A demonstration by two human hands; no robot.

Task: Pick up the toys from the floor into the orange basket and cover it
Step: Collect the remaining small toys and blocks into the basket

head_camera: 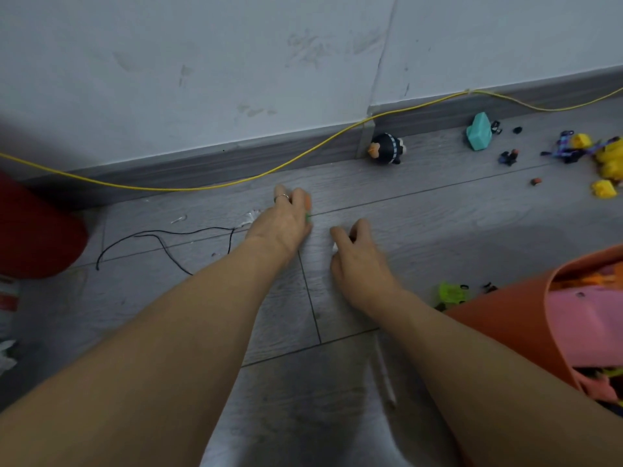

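My left hand (283,220) reaches down to the grey floor at mid-frame, its curled fingers around a small orange and green toy (307,207) that is mostly hidden. My right hand (357,254) is beside it, fingers curled round a small white thing (335,247) I cannot make out. The orange basket (505,318) stands at the right edge, holding pink and other toys. By the skirting board lie a dark round figure (387,149), a teal block (478,132), yellow toys (608,163) and several tiny dark pieces (508,158). A lime green toy (450,293) lies beside the basket.
A yellow cable (236,183) runs along the skirting board. A thin black thread (161,244) lies on the floor at the left, near a red object (37,230) at the left edge. Clear plastic scraps (251,215) lie behind my left hand.
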